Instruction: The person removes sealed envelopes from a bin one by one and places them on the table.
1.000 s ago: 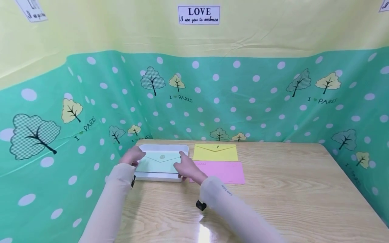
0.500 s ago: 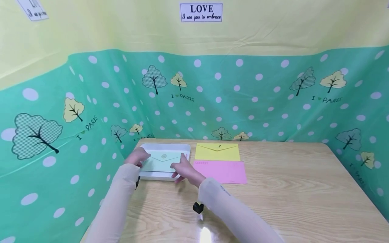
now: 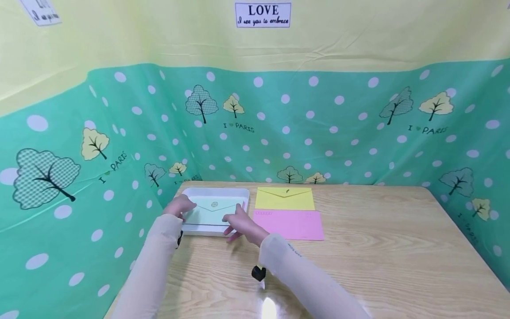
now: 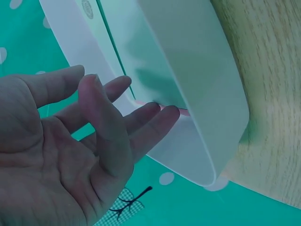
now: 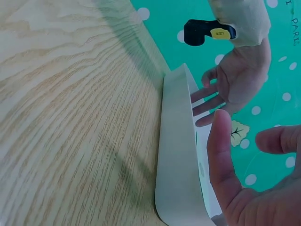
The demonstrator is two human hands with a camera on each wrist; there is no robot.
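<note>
A mint-green envelope [image 3: 209,215] with a round seal on its flap lies in a white tray [image 3: 195,191] at the table's back left. My left hand [image 3: 178,207] is at its left end; in the left wrist view, loosely bent fingers [image 4: 162,123] reach over the tray's rim with their tips at the envelope's end. My right hand [image 3: 245,223] is at the tray's right end, its fingers spread; in the right wrist view its thumb and a finger stand apart. A pink strip [image 4: 183,111] shows at the envelope's edge. The right hand partly hides the envelope's right end.
Right of the tray, a yellow envelope [image 3: 287,201] lies behind a pink envelope [image 3: 295,225] on the wooden table [image 3: 378,248]. A green polka-dot curtain [image 3: 311,128] stands along the back and sides. A black wrist device [image 3: 258,273] hangs under my right wrist.
My right hand's fingers have spread and loosened at the envelope's right end, where a pink sliver now shows. The left hand has hardly moved. The head view has shifted slightly.
</note>
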